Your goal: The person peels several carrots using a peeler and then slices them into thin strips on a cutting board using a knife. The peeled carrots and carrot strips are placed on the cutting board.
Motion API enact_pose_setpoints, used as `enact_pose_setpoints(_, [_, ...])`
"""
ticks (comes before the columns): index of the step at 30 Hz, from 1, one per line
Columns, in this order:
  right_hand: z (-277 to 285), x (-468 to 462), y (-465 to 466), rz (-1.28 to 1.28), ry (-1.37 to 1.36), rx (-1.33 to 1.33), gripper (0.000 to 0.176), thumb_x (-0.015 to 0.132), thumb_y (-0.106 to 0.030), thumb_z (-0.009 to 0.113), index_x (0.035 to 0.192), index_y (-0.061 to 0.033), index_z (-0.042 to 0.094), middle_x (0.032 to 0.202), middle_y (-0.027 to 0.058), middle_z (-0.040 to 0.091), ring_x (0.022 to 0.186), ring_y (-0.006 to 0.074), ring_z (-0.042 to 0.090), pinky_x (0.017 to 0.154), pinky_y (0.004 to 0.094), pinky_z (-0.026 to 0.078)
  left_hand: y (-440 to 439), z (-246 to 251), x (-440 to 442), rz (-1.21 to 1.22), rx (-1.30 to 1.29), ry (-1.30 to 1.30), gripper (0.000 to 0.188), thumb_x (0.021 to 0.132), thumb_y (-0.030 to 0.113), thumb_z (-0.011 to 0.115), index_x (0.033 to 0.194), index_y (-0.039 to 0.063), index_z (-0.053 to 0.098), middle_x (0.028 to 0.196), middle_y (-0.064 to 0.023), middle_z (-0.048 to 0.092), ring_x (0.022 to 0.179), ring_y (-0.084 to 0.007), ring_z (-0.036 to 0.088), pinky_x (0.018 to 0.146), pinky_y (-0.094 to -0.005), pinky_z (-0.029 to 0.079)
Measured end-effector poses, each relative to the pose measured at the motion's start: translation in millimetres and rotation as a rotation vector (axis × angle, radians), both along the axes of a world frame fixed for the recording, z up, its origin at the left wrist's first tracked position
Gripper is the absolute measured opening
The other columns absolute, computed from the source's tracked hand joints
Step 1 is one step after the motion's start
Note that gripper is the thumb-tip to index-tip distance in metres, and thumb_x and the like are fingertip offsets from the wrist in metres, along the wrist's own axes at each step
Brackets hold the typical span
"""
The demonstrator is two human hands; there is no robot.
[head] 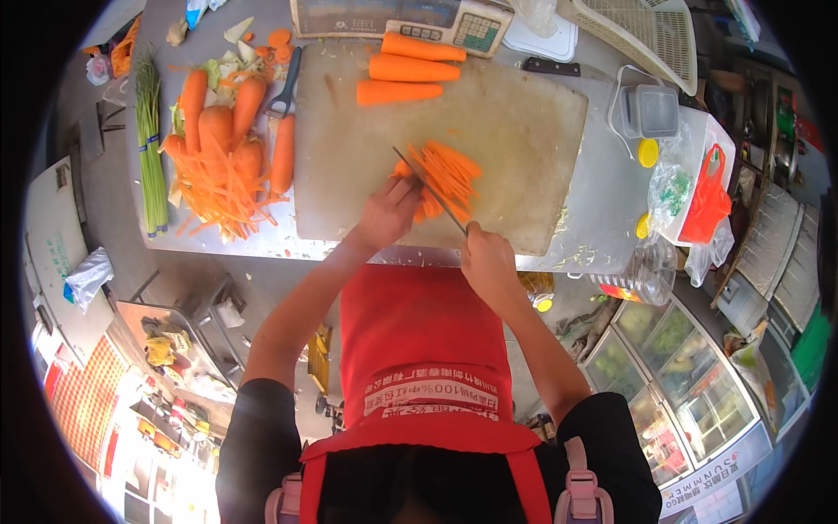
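Observation:
My right hand (486, 259) grips a kitchen knife (437, 195), its blade slanting up and left across the cutting board (524, 150). Against the blade's left side, my left hand (395, 208) presses down on carrot slices (400, 169) with bent fingers. Thin carrot strips (452, 173) are piled just right of the blade. Three peeled carrots (419, 69) lie at the board's far edge. Along its left edge are another peeled carrot (283, 154) and a vegetable peeler (285, 92). Further left, whole carrots (216, 128) rest among carrot peelings (226, 187).
A bundle of green stalks (150, 150) lies at far left. Behind the board stand a weighing scale (432, 23) and a dark-handled knife (552, 67). To the right are a plastic container (656, 110), a white basket (648, 39) and a red plastic bag (707, 203).

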State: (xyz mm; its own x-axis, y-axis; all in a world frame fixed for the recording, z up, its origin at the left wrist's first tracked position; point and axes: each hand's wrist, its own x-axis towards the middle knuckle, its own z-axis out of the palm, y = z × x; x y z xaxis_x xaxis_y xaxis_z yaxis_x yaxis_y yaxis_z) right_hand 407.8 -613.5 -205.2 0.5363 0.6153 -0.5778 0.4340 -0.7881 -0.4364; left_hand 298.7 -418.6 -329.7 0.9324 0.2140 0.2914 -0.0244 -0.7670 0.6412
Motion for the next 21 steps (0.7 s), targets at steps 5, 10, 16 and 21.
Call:
enact_pose_setpoints(5, [-26, -1, 3, 0.026, -0.032, 0.034, 0.013, 0.087, -0.001, 0.069, 0.096, 0.0028, 0.059, 0.076, 0.0279, 0.07, 0.075, 0.0499, 0.072, 0.068, 0.058, 0.057, 0, -3, -1, -0.015, -0.022, 0.004, 0.028, 0.083, 0.002, 0.081, 0.11, -0.002, 0.074, 0.114, -0.0132, 0.07, 0.092, -0.0323, 0.069, 0.07, -0.0414, 0.06])
enact_pose_setpoints(10, [-64, 6, 46, 0.005, -0.083, 0.176, 0.015, 0.086, 0.0, 0.069, 0.096, 0.0039, 0.06, 0.075, 0.0283, 0.069, 0.073, 0.0504, 0.071, 0.067, 0.0579, 0.058, -1, -2, 1, 0.029, -0.006, -0.016, 0.028, 0.084, 0.005, 0.079, 0.11, -0.001, 0.073, 0.118, -0.0124, 0.07, 0.091, -0.0302, 0.069, 0.071, -0.0405, 0.06])
enact_pose_setpoints(16, [-56, 15, 40, -0.011, -0.05, 0.186, 0.013, 0.086, -0.001, 0.069, 0.095, 0.0032, 0.06, 0.079, 0.0298, 0.07, 0.078, 0.0512, 0.071, 0.07, 0.0574, 0.058, -2, 1, -4, 0.016, -0.038, -0.006, 0.026, 0.085, 0.003, 0.08, 0.109, -0.002, 0.072, 0.116, -0.0129, 0.07, 0.093, -0.0324, 0.069, 0.072, -0.0411, 0.06])
enact_pose_setpoints(21, [-51, -1, 13, -0.042, -0.037, 0.075, 0.013, 0.087, -0.002, 0.069, 0.094, 0.0037, 0.059, 0.082, 0.0297, 0.07, 0.08, 0.052, 0.071, 0.07, 0.0587, 0.057, -3, 0, -4, 0.019, -0.027, -0.008, 0.022, 0.086, 0.003, 0.079, 0.106, -0.001, 0.071, 0.116, -0.0135, 0.069, 0.095, -0.0326, 0.068, 0.073, -0.0411, 0.06])
